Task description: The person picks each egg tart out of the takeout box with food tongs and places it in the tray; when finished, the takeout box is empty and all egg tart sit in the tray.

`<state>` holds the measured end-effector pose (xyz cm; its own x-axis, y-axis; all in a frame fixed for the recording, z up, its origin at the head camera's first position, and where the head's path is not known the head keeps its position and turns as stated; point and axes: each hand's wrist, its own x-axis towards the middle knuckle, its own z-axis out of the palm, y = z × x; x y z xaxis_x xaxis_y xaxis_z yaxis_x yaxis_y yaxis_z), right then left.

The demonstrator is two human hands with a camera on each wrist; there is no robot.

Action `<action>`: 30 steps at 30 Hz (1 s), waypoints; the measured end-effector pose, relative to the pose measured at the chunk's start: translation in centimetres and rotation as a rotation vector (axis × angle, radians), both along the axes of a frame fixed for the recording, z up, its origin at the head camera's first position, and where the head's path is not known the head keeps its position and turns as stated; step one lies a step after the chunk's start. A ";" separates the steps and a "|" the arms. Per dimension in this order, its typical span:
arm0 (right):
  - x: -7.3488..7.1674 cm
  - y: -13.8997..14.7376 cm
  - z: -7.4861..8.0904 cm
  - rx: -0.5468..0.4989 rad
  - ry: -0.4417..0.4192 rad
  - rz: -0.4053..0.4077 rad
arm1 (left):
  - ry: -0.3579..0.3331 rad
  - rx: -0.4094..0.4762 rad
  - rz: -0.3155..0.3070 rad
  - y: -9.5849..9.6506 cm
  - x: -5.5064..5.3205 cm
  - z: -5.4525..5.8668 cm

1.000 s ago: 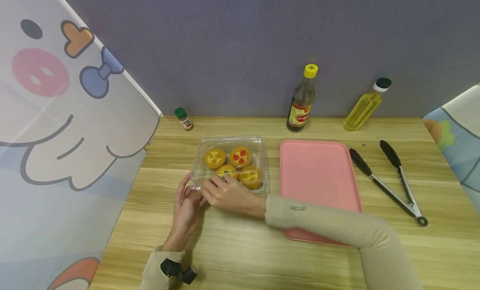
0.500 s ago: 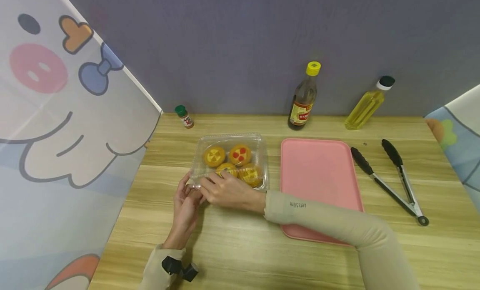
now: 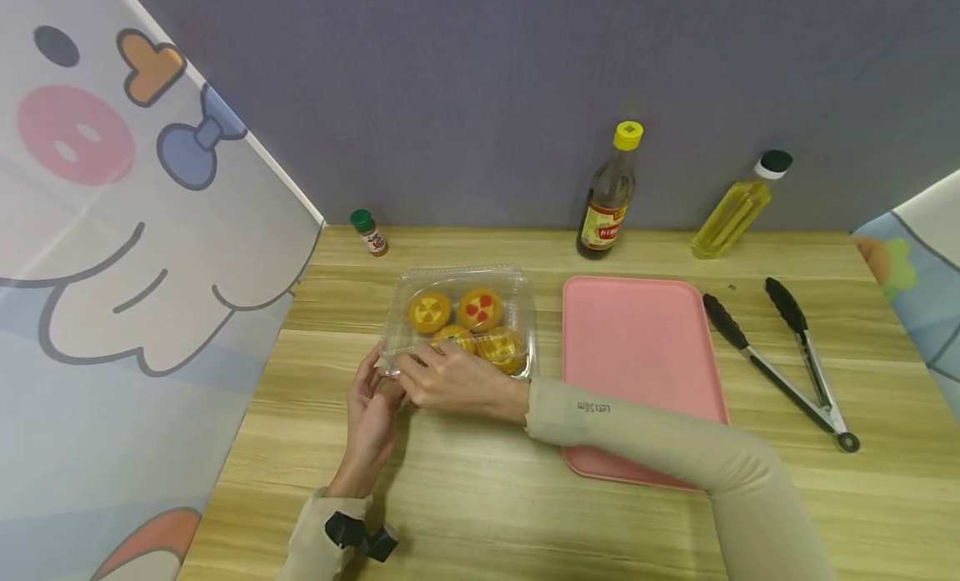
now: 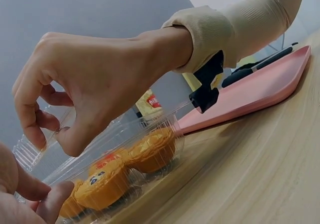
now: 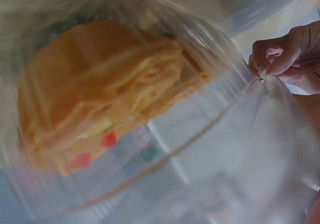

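Note:
A clear plastic clamshell container [image 3: 401,302] stands on the wooden table with several egg tarts [image 3: 428,313] inside. One tart has red marks on top. At the container's near left corner, my left hand [image 3: 371,427] pinches the rim. My right hand [image 3: 457,385] reaches across and pinches the lid's edge at the same corner, covering part of the near tarts. From the left wrist, the right thumb and fingers curl around the clear edge, just above the left fingertips [image 4: 57,196]. Seen from the right wrist, the left hand [image 5: 295,54] grips the plastic corner; a tart shows blurred through the wall.
Right of the container lies a pink tray [image 3: 637,339], partly under my right sleeve. Spread tongs [image 3: 806,389] lie beyond it. Along the back wall stand a small green-capped shaker [image 3: 370,233], a yellow-capped sauce bottle [image 3: 603,210] and an oil bottle [image 3: 731,218].
The head view has shifted very slightly. Both hands keep pinching the container's near left corner, with hardly any visible movement.

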<state>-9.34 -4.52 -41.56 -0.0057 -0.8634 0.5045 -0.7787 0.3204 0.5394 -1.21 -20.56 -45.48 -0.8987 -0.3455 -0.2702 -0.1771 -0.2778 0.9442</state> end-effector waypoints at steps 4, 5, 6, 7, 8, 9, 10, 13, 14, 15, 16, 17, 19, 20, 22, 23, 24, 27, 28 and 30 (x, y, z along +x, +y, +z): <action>0.0 -0.1 -0.2 0.011 0.027 -0.005 | -0.012 0.002 0.009 0.0 0.0 0.1; 0.0 -0.1 -0.2 0.013 0.029 -0.004 | -0.014 0.006 0.012 -0.1 0.1 0.2; 0.0 -0.1 -0.2 0.015 0.033 -0.004 | -0.014 0.010 0.013 -0.1 0.1 0.2; 0.0 -0.1 -0.2 0.017 0.033 -0.002 | -0.016 0.013 0.016 -0.1 0.1 0.2; 0.1 -0.1 -0.2 0.017 0.033 0.001 | -0.017 0.014 0.016 -0.1 0.1 0.3; 0.1 0.0 -0.2 0.017 0.032 0.003 | -0.017 0.014 0.014 -0.1 0.1 0.3; 0.1 0.0 -0.2 0.017 0.032 0.007 | -0.018 0.015 0.013 -0.1 0.1 0.3; 0.0 0.1 -0.2 0.023 0.030 0.014 | -0.019 0.009 0.016 -0.1 0.1 0.3; 0.0 0.1 -0.3 0.028 0.032 0.013 | -0.018 0.006 0.015 -0.1 0.1 0.2; 0.0 0.1 -0.3 0.035 0.035 0.011 | -0.017 0.005 0.014 -0.1 0.1 0.2; -0.1 0.1 -0.3 0.041 0.039 0.010 | -0.015 0.004 0.015 -0.1 0.1 0.2; -0.1 0.1 -0.2 0.048 0.044 0.008 | -0.012 0.005 0.016 -0.1 0.0 0.2; -0.2 0.1 -0.2 0.061 0.050 0.006 | -0.011 0.008 0.015 -0.1 0.0 0.2; -0.2 0.1 -0.1 0.066 0.050 0.005 | -0.012 0.005 0.015 -0.1 0.0 0.1; -0.2 0.1 0.2 0.070 0.035 0.010 | -0.017 0.003 0.020 -0.1 0.0 0.2; -0.2 0.1 0.4 0.072 0.025 0.013 | -0.021 0.002 0.021 -0.1 0.0 0.2; -0.2 0.0 0.5 0.075 0.014 0.015 | -0.027 -0.001 0.022 -0.1 0.0 0.2; -0.3 0.0 1.0 0.089 -0.003 0.019 | -0.037 -0.010 0.025 -0.1 0.0 0.2; -0.4 -0.1 1.1 0.097 -0.005 0.018 | -0.038 -0.013 0.025 -0.1 0.0 0.2; -0.4 -0.2 1.4 0.110 -0.011 0.018 | -0.039 -0.020 0.024 -0.1 0.0 0.2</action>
<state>-9.78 -4.68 -40.17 0.0054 -0.9135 0.4069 -0.7897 0.2457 0.5621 -1.18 -20.68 -45.32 -0.8790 -0.3726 -0.2975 -0.2073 -0.2633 0.9422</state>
